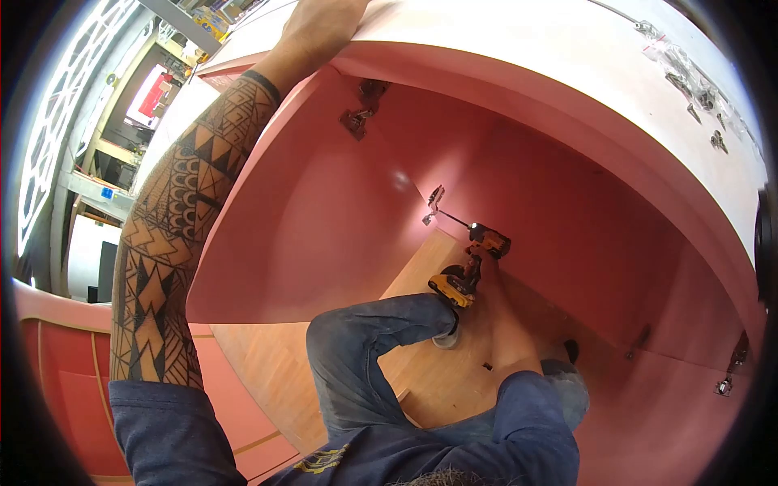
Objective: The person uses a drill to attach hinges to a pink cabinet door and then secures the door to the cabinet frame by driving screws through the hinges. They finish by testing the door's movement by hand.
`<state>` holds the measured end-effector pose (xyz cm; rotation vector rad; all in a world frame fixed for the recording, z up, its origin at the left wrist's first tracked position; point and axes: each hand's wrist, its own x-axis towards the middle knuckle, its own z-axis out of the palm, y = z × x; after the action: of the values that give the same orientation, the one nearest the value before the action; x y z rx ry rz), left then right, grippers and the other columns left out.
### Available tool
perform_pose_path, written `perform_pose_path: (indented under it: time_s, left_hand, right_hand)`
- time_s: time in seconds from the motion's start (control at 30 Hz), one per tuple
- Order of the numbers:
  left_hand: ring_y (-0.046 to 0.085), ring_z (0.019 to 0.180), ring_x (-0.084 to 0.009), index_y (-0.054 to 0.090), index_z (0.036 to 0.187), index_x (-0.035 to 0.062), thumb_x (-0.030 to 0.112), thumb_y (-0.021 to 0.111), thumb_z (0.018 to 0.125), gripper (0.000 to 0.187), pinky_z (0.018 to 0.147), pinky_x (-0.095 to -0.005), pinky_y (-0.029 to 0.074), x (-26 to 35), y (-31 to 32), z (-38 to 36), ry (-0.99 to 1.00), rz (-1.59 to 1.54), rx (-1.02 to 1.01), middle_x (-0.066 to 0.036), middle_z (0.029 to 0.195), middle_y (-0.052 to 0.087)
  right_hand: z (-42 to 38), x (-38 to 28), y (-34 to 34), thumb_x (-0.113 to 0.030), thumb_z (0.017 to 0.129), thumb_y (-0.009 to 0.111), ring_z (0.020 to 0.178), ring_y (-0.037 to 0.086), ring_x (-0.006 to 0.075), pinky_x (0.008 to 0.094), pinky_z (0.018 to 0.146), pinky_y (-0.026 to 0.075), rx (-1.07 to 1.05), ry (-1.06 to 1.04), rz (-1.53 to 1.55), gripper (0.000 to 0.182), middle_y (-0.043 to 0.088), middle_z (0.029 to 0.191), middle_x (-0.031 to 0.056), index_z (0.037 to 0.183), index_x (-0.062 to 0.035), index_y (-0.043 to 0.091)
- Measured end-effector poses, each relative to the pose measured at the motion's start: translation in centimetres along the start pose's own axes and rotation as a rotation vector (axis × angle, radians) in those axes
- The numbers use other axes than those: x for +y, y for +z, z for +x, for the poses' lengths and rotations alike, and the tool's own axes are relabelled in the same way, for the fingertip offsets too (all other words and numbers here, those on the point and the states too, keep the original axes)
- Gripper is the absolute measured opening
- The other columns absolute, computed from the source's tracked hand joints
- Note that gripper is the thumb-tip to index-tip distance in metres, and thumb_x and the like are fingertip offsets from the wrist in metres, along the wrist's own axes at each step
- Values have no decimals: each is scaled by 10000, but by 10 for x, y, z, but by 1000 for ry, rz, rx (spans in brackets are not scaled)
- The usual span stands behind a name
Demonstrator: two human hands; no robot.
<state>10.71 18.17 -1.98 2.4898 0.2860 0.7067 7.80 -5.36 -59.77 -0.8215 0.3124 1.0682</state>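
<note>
My right hand (484,257) is closed around the grip of a cordless drill (489,241) with a yellow and black battery at its base. The drill's lit nose points left, and its long bit reaches a metal hinge (435,199) in the corner where two pink panels meet. At the upper left, my left hand (324,23) rests on the white top (454,23) of the pink cabinet (519,162). Its fingers are cut off by the frame's upper edge, so their pose is hidden.
Another hinge (356,121) sits on the pink door (308,219), and one more hinge (724,385) is at the lower right. Bagged hardware and loose screws (689,85) lie on the white top. Pink panels (73,381) stand at the lower left, beside the wooden board (279,364).
</note>
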Motion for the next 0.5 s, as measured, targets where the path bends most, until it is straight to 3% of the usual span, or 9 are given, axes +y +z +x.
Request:
perform_pose_path:
  time_s: [0.27,0.5]
  left_hand:
    - [596,1257,-347,272,1604,-100,430,601,1037,842,1099,-399,432,-3,-1,1,36,56,17,-309,1370,599]
    - [601,1244,-336,282,1598,-103,428,603,1034,839,1097,-393,431,-7,-1,5,51,77,21,-302,1336,610]
  right_hand:
    - [1,-7,-2,-206,910,699,546,560,181,343,559,521,41,18,93,215,534,646,7,1045,-41,668]
    - [2,-4,8,-220,938,689,516,558,167,317,515,521,12,-2,88,234,573,663,18,1053,-16,679]
